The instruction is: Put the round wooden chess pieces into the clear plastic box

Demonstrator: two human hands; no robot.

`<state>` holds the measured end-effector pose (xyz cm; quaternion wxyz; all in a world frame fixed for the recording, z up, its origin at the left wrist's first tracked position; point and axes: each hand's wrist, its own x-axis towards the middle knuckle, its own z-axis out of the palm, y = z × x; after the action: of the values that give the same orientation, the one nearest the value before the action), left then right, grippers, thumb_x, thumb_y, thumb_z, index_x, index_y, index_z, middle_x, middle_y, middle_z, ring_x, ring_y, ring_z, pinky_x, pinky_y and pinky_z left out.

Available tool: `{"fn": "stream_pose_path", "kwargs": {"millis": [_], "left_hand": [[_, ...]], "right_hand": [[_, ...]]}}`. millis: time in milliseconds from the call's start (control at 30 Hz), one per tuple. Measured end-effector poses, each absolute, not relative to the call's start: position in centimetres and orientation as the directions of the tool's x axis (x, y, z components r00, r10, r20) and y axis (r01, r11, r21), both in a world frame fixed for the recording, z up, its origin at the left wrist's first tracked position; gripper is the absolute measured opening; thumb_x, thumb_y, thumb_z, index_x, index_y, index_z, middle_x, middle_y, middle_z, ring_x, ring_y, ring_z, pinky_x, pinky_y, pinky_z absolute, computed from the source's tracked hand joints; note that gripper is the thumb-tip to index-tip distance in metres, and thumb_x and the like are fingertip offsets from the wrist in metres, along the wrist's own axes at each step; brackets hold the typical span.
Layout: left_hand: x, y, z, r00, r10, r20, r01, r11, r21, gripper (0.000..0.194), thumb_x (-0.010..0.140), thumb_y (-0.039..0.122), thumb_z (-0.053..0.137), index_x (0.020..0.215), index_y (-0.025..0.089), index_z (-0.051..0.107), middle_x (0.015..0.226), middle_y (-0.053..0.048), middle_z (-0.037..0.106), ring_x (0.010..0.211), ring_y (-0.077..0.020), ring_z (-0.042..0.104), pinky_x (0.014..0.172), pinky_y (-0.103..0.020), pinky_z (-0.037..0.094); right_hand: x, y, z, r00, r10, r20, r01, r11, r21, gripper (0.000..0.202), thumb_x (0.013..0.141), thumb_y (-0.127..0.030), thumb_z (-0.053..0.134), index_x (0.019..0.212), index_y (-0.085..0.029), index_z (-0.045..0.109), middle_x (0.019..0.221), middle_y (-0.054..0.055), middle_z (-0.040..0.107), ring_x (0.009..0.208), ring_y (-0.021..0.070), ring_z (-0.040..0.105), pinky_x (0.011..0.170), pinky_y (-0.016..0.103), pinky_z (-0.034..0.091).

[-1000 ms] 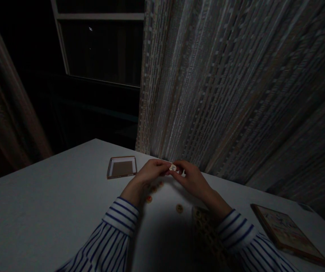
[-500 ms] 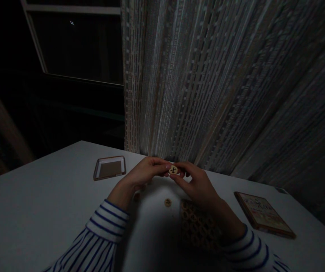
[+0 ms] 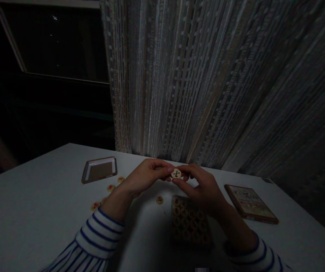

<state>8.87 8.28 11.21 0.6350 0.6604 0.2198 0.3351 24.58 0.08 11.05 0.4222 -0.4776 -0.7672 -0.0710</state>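
Note:
Between my two hands a round wooden xiangqi piece (image 3: 176, 173) is held up, its dark character facing me. My left hand (image 3: 151, 173) pinches it from the left with thumb and fingers. From the right, my right hand (image 3: 200, 183) grips the same piece, thumb below and index finger above. Below them a single loose piece (image 3: 159, 200) lies on the white table. A box of xiangqi pieces (image 3: 190, 223), set in rows, sits under my right wrist in shadow. Several red-marked pieces (image 3: 110, 187) lie beside my left wrist, partly hidden by it.
An open shallow tin lid (image 3: 100, 170) lies at the back left of the white table (image 3: 51, 200). At the right is a flat case with a printed cover (image 3: 251, 204). A striped curtain (image 3: 173, 83) hangs behind the table's back edge. The room is dim.
The view has shifted, so the tin lid and case appear further left. Red-marked pieces now show beside my left wrist, and more of the box is visible. Both hands keep hold of the piece.

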Motion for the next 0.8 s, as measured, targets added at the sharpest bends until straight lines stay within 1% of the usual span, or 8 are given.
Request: {"fn": "stream_pose_path", "kwargs": {"millis": [133,367,567,800], "left_hand": [[9.7,7.5,11.1,0.679,0.721,0.139,-0.119,-0.078,0.990,0.020,0.065,0.031,0.068,0.076,0.014,0.071,0.072,-0.005,0.069,0.067,-0.0131,0.057,0.067,-0.025,0.043],[10.9,6.7,10.6,0.666,0.738,0.109,-0.129,-0.030,0.991,0.023,0.062,0.028,0.070,0.079,0.012,0.069,0.070,-0.004,0.068,0.071,-0.0152,0.059,0.073,-0.029,0.044],[11.8,6.5,10.0,0.634,0.769,0.082,-0.089,-0.033,0.996,0.021,0.065,0.029,0.067,0.078,0.013,0.069,0.068,-0.004,0.067,0.070,-0.0156,0.059,0.073,-0.029,0.044],[12.5,6.0,9.2,0.588,0.803,0.103,-0.084,-0.066,0.994,0.021,0.066,0.032,0.066,0.077,0.014,0.070,0.071,-0.004,0.068,0.070,-0.0145,0.058,0.072,-0.028,0.044]], "right_hand": [[25.5,-0.6,10.8,-0.208,0.686,0.697,0.807,0.523,-0.274,0.021,0.080,-0.032,0.057,0.096,-0.018,0.059,0.077,0.003,0.062,0.070,0.0130,0.055,0.065,0.026,0.045],[26.7,-1.3,10.4,-0.193,0.735,0.650,0.824,0.481,-0.299,0.020,0.082,-0.030,0.055,0.098,-0.019,0.059,0.082,0.003,0.062,0.073,0.0134,0.055,0.069,0.027,0.044],[27.4,-1.7,10.8,-0.217,0.777,0.591,0.869,0.430,-0.245,0.020,0.081,-0.034,0.055,0.094,-0.019,0.060,0.083,0.004,0.063,0.072,0.0142,0.055,0.069,0.028,0.043],[28.2,-1.8,10.8,-0.245,0.786,0.568,0.887,0.419,-0.197,0.023,0.082,-0.031,0.053,0.101,-0.018,0.058,0.089,0.006,0.064,0.079,0.0163,0.056,0.071,0.030,0.042]]}}
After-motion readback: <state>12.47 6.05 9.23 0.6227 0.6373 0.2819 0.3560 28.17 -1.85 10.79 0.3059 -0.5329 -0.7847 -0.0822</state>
